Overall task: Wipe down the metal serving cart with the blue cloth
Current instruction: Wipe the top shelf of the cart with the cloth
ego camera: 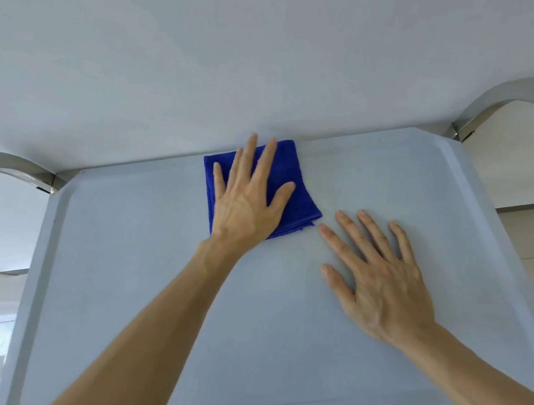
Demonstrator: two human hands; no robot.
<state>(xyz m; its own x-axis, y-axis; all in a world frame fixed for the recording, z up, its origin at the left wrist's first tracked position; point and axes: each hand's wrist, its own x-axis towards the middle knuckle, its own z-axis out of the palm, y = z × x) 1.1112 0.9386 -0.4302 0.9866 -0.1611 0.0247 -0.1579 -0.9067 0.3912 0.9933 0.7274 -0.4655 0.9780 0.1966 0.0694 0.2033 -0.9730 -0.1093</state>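
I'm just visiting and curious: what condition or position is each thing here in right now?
blue cloth: folded, lying flat near the far edge of the cart top.
left hand: flat, fingers spread, pressing on the cloth.
right hand: flat, fingers spread, resting on bare metal beside the cloth.
cart top: bare metal surface with a raised rim.
cart handles: curved, upright at the far corners.

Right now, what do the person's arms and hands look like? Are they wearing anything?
Both forearms are bare as far as the picture shows, with no sleeves in sight. The left hand and the right hand wear no gloves, and I see no watch, bracelet or ring. The fingernails look short and unpainted.
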